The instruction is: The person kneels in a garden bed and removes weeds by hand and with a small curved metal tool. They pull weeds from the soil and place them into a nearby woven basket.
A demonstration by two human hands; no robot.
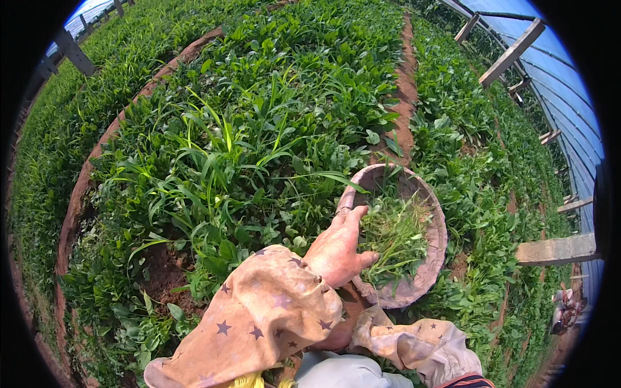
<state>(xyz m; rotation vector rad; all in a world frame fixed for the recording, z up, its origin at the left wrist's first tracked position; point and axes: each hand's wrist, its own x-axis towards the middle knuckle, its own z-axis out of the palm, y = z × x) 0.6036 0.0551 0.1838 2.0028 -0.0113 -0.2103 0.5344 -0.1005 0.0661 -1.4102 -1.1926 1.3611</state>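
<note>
My left hand [339, 247], in a tan sleeve with stars, reaches over the left rim of a round, worn basin [438, 242]. Its thumb and fingers are spread, and I see nothing held in it. Pulled grass and weeds [400, 233] lie in the basin, to the right of the hand. Of my right hand [335, 339] only some skin shows below the left sleeve; its fingers and whatever they touch are hidden. Leafy green plants [228, 250] mixed with tall grass blades [213, 169] grow to the left of the basin.
A narrow soil ridge [405, 92] runs away beyond the basin, and another [92, 155] curves along the left. Bare soil [167, 274] shows among the plants at lower left. Concrete posts [555, 250] and plastic sheeting [563, 92] stand on the right. A reddish-white item [566, 310] lies at far right.
</note>
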